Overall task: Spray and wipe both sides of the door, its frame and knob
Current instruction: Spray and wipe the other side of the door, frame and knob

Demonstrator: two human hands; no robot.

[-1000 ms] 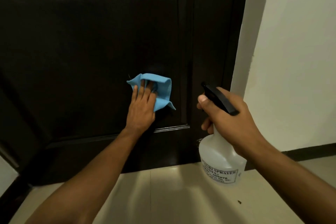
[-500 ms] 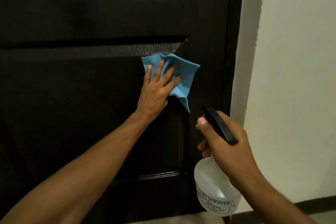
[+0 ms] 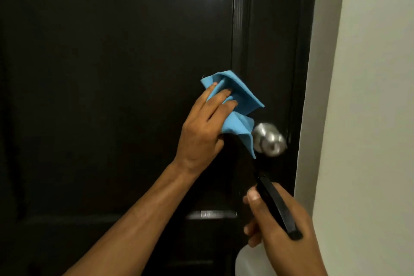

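The left hand [image 3: 202, 132] presses a blue cloth [image 3: 233, 105] flat-fingered against the door [image 3: 112, 74]. The knob [image 3: 270, 141] lies at its four o'clock, just beside the cloth's hanging corner, nothing between. The right hand [image 3: 282, 226], at six o'clock, grips the sprayer [image 3: 275, 206] further off. The frame [image 3: 304, 51] stands at three o'clock.

The left arm reaches up from the lower left, bare, wrist nearly straight. The left hand [image 3: 202, 132] lies just left of the knob [image 3: 270, 140], back toward the camera, fingers [image 3: 220, 98] straight and spread flat over a cloth [image 3: 237, 101]. The right hand [image 3: 284, 228] sits below the knob, fingers and thumb curled round a sprayer [image 3: 276, 206], its forearm leaving at the lower right.
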